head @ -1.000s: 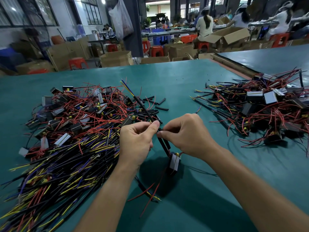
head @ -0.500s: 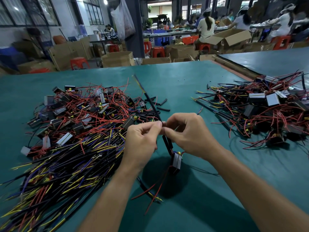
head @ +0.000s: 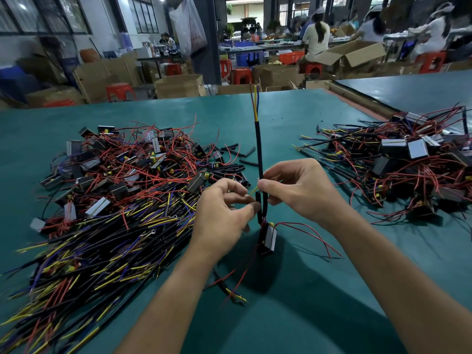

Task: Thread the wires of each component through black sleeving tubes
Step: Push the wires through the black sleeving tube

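Observation:
A small black component (head: 267, 238) hangs just above the green table (head: 293, 290) between my hands. A long black sleeving tube (head: 259, 149) stands upright from it, with yellow, blue and red wire ends (head: 255, 103) sticking out of its top. My right hand (head: 298, 190) pinches this long tube a little above the component. A short black tube (head: 258, 203) sits beside it near the component, and my left hand (head: 224, 208) pinches that one with thumb and forefinger. Thin red wires (head: 314, 238) trail right from the component.
A big pile of components with red, yellow and blue wires (head: 115, 195) covers the table's left. Loose short black tubes (head: 235, 149) lie behind my left hand. A second pile of components (head: 398, 169) lies at the right. Cardboard boxes, red stools and seated people fill the background.
The long sleeved wire bundle has swung from leaning left to standing upright. Both hands have risen a little, and the component's red wires now trail out to the right.

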The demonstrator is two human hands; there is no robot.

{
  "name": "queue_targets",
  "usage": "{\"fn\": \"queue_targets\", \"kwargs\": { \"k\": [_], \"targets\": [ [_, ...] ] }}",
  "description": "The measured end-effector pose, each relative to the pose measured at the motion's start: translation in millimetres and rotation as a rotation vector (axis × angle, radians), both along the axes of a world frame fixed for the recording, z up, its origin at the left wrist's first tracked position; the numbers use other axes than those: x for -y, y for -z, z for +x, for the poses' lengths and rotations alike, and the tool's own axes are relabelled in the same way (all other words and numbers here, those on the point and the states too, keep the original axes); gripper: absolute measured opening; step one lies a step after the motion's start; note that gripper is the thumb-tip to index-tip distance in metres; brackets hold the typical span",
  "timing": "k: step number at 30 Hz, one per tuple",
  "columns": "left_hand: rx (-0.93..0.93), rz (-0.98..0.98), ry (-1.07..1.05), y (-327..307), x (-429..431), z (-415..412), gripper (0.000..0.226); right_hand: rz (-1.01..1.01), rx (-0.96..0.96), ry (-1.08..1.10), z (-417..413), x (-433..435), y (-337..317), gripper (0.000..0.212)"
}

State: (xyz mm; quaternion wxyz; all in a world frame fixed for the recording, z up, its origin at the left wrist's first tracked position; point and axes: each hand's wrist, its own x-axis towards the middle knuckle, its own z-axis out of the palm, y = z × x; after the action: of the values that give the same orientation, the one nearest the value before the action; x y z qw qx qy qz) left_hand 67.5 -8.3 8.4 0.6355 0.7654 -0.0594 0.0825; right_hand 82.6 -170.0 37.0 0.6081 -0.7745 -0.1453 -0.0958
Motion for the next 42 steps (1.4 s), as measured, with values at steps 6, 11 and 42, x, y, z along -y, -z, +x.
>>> {"fn": "queue_targets", "kwargs": {
  "k": [6, 11, 42],
  "targets": [
    [0.169, 0.074, 0.007, -4, 0, -4, 0.016, 0.018, 0.019, 0.018, -3, -1, -4, 0.015],
    [0.261, 0.107, 0.016, -2, 1, -3, 0.018, 0.003, 0.031, 0.007, -3, -2, -5, 0.016],
    [0.195, 0.109, -0.002, 10, 6, 1, 0.011, 0.061, -0.121, -0.032, -3, 4, -4, 0.006]
  ]
}}
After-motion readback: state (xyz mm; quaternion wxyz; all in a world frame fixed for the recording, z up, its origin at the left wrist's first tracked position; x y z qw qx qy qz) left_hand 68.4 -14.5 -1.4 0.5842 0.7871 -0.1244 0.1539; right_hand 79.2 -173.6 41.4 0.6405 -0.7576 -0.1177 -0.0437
